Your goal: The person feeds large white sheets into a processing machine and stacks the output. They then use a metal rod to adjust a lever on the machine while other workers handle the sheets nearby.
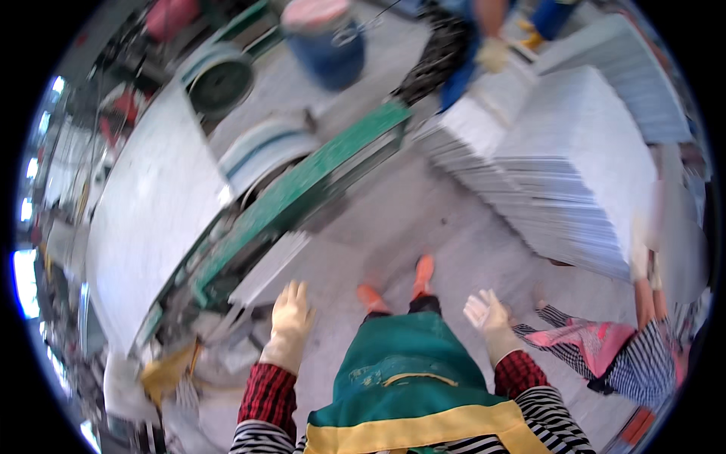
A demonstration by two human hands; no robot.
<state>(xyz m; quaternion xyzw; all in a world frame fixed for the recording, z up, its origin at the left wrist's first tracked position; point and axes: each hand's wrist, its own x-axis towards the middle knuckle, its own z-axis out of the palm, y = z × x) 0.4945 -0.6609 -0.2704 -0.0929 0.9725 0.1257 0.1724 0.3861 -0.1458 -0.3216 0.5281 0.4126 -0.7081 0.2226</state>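
Both gloved hands hang empty, fingers spread: the left hand point(291, 318) reaches toward a pale slab point(268, 268) just beyond it, leaning by the green machine frame point(302, 193); the right hand point(488, 312) hovers clear. Likely a reach-to-grasp step; next calls for closing on the slab's near edge. Its long axis runs near-left to far-right.

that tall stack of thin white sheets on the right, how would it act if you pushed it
The stack of white sheets looks heavy as a whole, so it would probably barely budge. Its thin layers already lie fanned along the edge, so top sheets would likely slide off. Single sheets may crack; the material is unclear.
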